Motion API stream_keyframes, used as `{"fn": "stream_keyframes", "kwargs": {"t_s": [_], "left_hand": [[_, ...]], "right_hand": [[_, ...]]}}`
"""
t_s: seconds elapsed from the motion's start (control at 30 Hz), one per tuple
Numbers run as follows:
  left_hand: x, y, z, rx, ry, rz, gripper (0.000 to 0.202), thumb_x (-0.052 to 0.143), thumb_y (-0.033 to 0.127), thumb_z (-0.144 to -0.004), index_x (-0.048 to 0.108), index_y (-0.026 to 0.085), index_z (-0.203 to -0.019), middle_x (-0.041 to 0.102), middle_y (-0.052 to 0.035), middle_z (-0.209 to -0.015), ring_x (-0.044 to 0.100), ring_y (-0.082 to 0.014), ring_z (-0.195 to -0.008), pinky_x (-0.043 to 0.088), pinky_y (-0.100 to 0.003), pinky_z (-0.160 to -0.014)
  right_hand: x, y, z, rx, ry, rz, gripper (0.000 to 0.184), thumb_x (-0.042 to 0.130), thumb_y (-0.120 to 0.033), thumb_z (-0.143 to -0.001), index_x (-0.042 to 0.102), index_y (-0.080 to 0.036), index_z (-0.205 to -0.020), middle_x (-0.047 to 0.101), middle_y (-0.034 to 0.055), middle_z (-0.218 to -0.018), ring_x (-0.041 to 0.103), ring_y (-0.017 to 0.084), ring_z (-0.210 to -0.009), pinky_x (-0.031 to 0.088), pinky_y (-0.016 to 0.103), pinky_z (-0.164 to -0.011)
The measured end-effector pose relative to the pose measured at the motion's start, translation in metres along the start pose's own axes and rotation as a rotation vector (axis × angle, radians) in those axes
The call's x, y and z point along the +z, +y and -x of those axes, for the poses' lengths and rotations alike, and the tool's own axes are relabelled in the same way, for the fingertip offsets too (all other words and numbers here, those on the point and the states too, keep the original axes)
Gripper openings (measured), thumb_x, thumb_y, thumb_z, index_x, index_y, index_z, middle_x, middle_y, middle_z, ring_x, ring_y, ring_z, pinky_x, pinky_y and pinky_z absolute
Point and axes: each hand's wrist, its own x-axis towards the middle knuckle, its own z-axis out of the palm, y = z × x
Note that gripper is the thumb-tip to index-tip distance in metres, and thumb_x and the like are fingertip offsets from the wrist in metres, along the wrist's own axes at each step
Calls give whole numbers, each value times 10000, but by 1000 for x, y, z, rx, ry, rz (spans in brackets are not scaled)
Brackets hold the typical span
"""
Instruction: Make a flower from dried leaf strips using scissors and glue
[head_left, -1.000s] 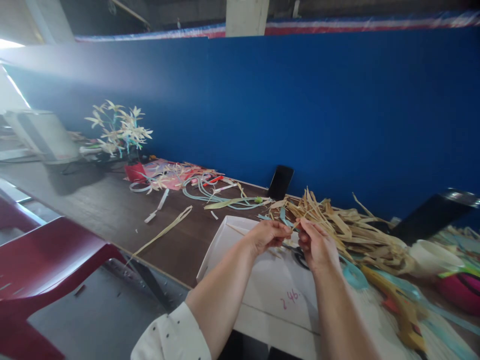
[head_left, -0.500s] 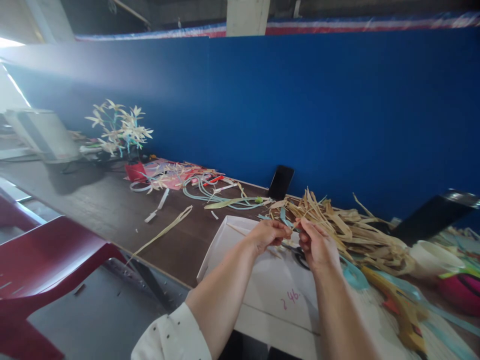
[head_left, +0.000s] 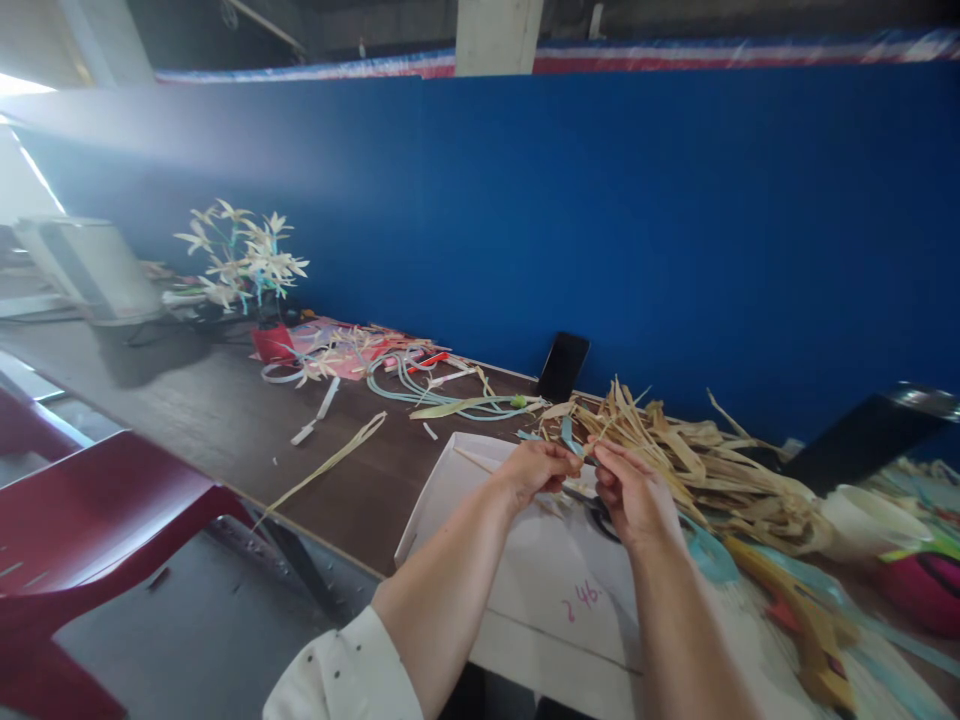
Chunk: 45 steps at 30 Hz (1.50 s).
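Observation:
Over a white cardboard box lid point(head_left: 525, 580), my left hand point(head_left: 541, 466) and my right hand point(head_left: 634, 487) are close together, both in a pinch. Between their fingertips runs a small pale strip of dried leaf point(head_left: 587, 451), mostly covered by the fingers. Under my right hand lie dark-handled scissors point(head_left: 601, 516), partly hidden. A thin stick point(head_left: 471, 459) and small pale scraps rest on the lid. Just beyond my right hand spreads a heap of dried leaf strips point(head_left: 705, 460), with a light blue ribbon piece point(head_left: 568, 433) at its near left.
A yellow glue gun point(head_left: 806, 620), a white cup point(head_left: 874, 520) and a dark bottle point(head_left: 862, 445) are at right. A phone point(head_left: 564, 366) leans on the blue partition point(head_left: 675, 220). Leftward are coiled pale-blue cords point(head_left: 405, 378), a red pot of straw flowers point(head_left: 274, 345) and a red chair point(head_left: 112, 510).
Both hands keep their pinch, and the right fingertips have shifted very slightly. The whole view has moved a little; other things stay in place.

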Motion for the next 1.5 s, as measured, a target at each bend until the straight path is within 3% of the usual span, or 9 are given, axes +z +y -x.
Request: {"fn": "stream_keyframes", "kwargs": {"t_s": [0.23, 0.6, 1.07, 1.3, 1.5], "left_hand": [[-1, -1, -1, 2, -9, -13, 313, 717, 333, -503, 608, 125, -711, 571, -8, -666, 426, -52, -555, 333, -196, -541], [0, -1, -1, 12, -25, -30, 366, 736, 395, -505, 602, 124, -712, 570, 1, -678, 423, -47, -548, 339, -214, -574], [1, -1, 0, 4, 20, -63, 292, 707, 330, -533, 598, 122, -707, 575, -4, -669, 428, -54, -549, 332, -203, -551], [1, -4, -3, 16, 9, -40, 295, 702, 332, -536, 597, 120, -712, 572, -6, -661, 416, -49, -535, 332, -199, -537], [1, -4, -4, 6, 8, -38, 321, 714, 351, -514, 601, 120, -705, 571, -4, -659, 418, -50, -537, 331, -198, -536]], "right_hand": [[-2, 1, -2, 23, -21, -23, 320, 772, -285, -527, 698, -170, -816, 626, 23, -771, 375, 27, -439, 210, 154, -319], [-8, 4, -6, 186, -142, -193, 277, 777, -225, -566, 676, -158, -816, 545, -23, -705, 322, -14, -437, 244, 87, -328], [-6, 4, -3, 149, -36, -80, 288, 782, -270, -554, 685, -158, -801, 595, 5, -737, 367, 5, -444, 223, 111, -315], [1, 2, -1, 92, 10, -16, 326, 802, -275, -505, 680, -148, -780, 476, -48, -539, 300, 9, -408, 174, 124, -319], [-1, 5, -2, 59, 20, 47, 384, 789, -315, -514, 666, -156, -842, 451, -59, -499, 312, 30, -405, 173, 144, -337]]}}
